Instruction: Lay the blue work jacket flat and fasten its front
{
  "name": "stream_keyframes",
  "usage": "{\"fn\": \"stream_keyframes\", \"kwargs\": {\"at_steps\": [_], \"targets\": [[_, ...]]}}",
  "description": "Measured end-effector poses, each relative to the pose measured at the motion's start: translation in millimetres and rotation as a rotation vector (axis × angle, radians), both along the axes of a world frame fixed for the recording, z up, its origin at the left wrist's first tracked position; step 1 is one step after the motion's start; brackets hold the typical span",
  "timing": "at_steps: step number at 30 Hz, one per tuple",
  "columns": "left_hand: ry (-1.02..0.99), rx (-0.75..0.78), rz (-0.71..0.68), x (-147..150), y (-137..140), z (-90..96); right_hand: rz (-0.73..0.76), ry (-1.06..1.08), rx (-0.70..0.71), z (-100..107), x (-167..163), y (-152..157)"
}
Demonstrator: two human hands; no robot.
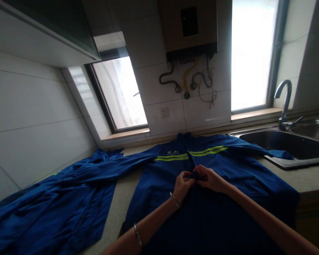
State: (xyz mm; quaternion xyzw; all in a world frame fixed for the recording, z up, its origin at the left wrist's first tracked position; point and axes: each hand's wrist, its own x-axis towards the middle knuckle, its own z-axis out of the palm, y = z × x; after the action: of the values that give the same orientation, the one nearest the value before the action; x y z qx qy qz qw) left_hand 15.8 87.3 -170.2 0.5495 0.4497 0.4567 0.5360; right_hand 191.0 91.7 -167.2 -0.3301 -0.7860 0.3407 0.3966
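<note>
L hand (pixel 183 185) & R hand (pixel 210 179) are close together, both pinching the blue jacket (pixel 202 212) spread flat under them, fastening prob. only partway (lower front too dark to tell), w/ another blue garment (pixel 69 194) to their left, apparently not started.

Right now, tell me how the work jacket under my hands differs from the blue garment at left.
The work jacket lies spread out; the blue garment lies rumpled. The work jacket shows lime bands across its chest; the blue garment, just a lime sliver. The left hand and right hand pinch the work jacket's front, not the blue garment. Both pieces are blue.
</note>
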Motion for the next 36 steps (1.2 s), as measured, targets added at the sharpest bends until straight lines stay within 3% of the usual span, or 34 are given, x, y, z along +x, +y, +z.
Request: {"fn": "stream_keyframes", "kwargs": {"at_steps": [6,16,21,26,32,36], "targets": [[0.064,0.023,0.019,1.7,1.5,-2.8,0.017,0.033,0.006,0.3,0.0,0.0],[0.024,0.068,0.052,2.5,4.2,-9.5,-0.030,0.036,-0.180,0.7,1.6,2.6],[0.033,0.092,0.072,3.6,2.3,-7.4,-0.121,-0.027,-0.139,-6.1,4.9,7.9],[0.119,0.146,0.120,4.2,-1.0,-3.6,-0.087,-0.075,-0.055,-5.3,8.7,8.1],[0.118,0.182,0.068,3.8,-4.0,-2.3,-0.038,-0.056,-0.174,-5.5,10.0,9.2],[0.111,0.188,0.033,3.1,-3.4,-4.6,-0.051,-0.062,-0.182,-5.8,9.7,9.6]]}}
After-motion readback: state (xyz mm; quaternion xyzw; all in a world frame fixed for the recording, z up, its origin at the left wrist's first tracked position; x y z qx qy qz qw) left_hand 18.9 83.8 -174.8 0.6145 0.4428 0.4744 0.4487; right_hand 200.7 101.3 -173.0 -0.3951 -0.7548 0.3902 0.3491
